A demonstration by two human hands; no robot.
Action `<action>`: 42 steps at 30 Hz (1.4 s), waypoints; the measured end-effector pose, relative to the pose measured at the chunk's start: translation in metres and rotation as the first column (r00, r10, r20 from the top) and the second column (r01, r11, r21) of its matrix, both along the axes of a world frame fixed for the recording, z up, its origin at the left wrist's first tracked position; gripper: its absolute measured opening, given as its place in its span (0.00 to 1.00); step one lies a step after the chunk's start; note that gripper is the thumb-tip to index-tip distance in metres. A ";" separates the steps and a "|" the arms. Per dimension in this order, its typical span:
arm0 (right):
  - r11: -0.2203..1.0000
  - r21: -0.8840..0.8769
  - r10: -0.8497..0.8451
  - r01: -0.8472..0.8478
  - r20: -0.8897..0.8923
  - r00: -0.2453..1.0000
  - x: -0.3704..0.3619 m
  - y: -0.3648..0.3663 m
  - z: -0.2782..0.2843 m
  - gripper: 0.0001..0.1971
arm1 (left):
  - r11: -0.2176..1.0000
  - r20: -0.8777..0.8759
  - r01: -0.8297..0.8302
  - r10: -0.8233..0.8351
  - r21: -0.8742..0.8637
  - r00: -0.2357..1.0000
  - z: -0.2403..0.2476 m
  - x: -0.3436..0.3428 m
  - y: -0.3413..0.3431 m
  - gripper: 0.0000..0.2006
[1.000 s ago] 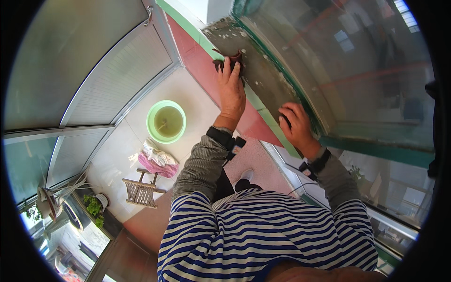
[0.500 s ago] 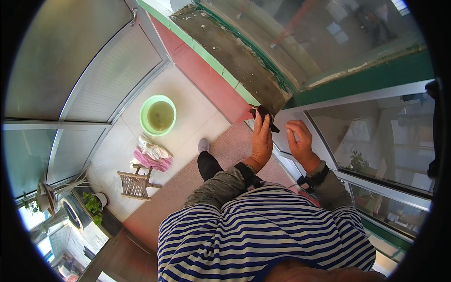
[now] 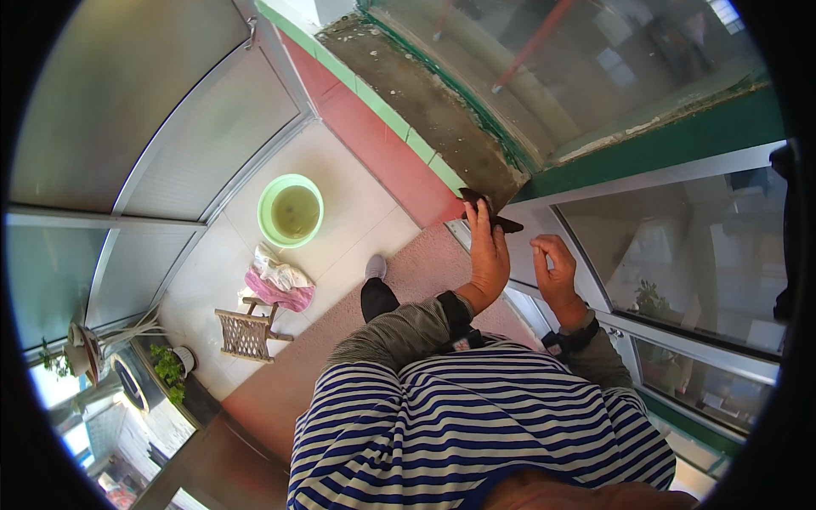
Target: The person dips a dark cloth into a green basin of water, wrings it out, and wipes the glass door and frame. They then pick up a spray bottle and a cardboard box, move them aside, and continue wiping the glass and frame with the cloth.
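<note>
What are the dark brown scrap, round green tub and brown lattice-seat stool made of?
Dark brown scrap: maybe cloth, dull, uneven-edged. Round green tub: probably plastic, smooth, evenly coloured. Brown stool: seemingly wooden, matte, stick-like frame; its lattice seat may be cord.

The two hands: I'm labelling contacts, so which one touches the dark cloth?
The left hand: it lies on the dark cloth by the ledge, while the right hand is curled, apart from the cloth.
</note>
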State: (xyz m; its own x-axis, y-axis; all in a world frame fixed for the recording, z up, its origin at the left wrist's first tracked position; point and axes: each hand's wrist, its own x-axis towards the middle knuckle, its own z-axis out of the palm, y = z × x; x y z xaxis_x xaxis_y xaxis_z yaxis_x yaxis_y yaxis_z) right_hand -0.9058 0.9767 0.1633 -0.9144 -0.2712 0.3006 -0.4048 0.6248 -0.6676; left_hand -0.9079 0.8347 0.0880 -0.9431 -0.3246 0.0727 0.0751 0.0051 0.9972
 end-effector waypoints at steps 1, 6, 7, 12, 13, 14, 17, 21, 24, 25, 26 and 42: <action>1.000 -0.009 -0.013 0.013 -0.006 1.000 -0.004 -0.005 0.004 0.06 | 1.000 0.017 0.012 -0.012 0.004 1.000 0.001 0.000 -0.001 0.30; 0.998 -0.048 -0.033 0.033 0.005 0.999 -0.007 -0.020 0.012 0.05 | 0.997 0.046 0.019 -0.023 0.070 0.999 0.002 -0.011 -0.015 0.29; 0.998 -0.049 -0.036 0.036 0.016 0.999 -0.005 -0.019 0.011 0.05 | 0.974 0.062 0.027 -0.042 0.224 0.997 0.005 -0.015 -0.017 0.29; 0.996 -0.031 -0.077 0.078 0.035 0.996 0.009 -0.007 0.003 0.04 | 0.580 0.304 -0.108 -0.252 0.808 0.919 0.032 -0.036 -0.050 0.22; 0.996 -0.019 -0.091 0.092 0.031 0.995 0.011 -0.004 0.001 0.04 | 0.430 0.254 -0.109 -0.294 0.896 0.921 0.040 -0.041 -0.053 0.21; 0.995 -0.027 -0.100 0.101 0.035 0.994 0.013 -0.001 -0.001 0.04 | 0.460 0.292 -0.108 -0.349 0.881 0.890 0.047 -0.044 -0.055 0.18; 0.991 -0.058 -0.115 0.118 0.041 0.992 0.021 0.006 -0.005 0.05 | 0.481 0.429 -0.239 -0.336 0.844 0.839 0.067 -0.045 -0.049 0.18; 0.990 -0.047 -0.133 0.136 0.049 0.990 0.033 0.020 -0.006 0.04 | 0.305 0.483 -0.387 -0.376 0.870 0.791 0.072 -0.053 -0.048 0.17; 0.983 -0.072 -0.157 0.167 0.127 0.979 0.045 0.033 -0.009 0.05 | 0.330 0.453 -0.333 -0.418 0.883 0.787 0.062 -0.040 -0.048 0.17; 0.975 -0.111 -0.168 0.191 0.184 0.968 0.049 0.036 -0.012 0.06 | 0.330 0.403 -0.262 -0.496 0.907 0.769 0.057 -0.029 -0.046 0.16; 0.969 -0.151 -0.147 0.195 0.278 0.949 0.052 0.038 -0.015 0.10 | 0.324 0.355 -0.193 -0.575 0.926 0.737 0.051 -0.017 -0.043 0.16; 0.538 -0.712 -0.018 0.451 0.525 0.851 0.016 -0.025 -0.093 0.18 | 0.657 0.453 0.600 -0.752 0.457 0.478 0.051 -0.018 -0.044 0.27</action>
